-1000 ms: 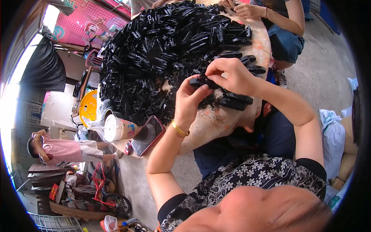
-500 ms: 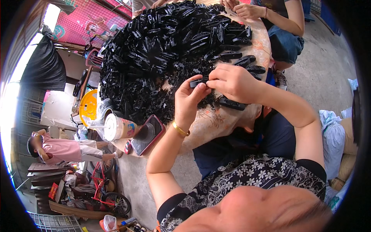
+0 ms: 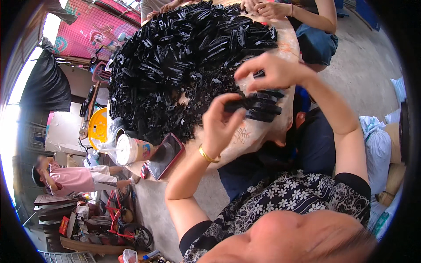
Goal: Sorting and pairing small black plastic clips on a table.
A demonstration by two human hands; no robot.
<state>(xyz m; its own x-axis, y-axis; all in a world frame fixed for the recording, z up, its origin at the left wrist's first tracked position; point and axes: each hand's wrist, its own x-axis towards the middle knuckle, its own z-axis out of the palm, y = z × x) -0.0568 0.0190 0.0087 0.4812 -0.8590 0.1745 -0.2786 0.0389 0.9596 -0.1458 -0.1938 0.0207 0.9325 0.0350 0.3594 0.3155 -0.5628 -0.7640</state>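
Note:
My left hand [image 3: 220, 125] is at the near edge of the heap, thumb and forefinger around one end of a slim black plastic part [image 3: 233, 105]. Motion blur softens the fingertips. Just right of it, several similar oblong black parts [image 3: 264, 115] lie side by side on the patterned tablecloth [image 3: 240, 135]. Above these hovers my right hand [image 3: 276, 72], blurred, its fingers apart and nothing seen in them. A large heap of black plastic parts [image 3: 175, 48] covers most of the round table, with smaller black pieces [image 3: 210, 85] at its near side.
A lidded drink cup [image 3: 129, 150] and a phone [image 3: 165, 155] stand and lie at the table's left edge. Across the table are a co-worker's hands [image 3: 269, 9]. Someone in a pink shirt [image 3: 72, 179] is at the left, near a red bicycle [image 3: 116, 215]. White sacks [image 3: 375, 153] stand right.
My right hand has let go of the part held between both hands and moved up, opening. My left hand has shifted slightly; the oblong parts on the right now lie closer together.

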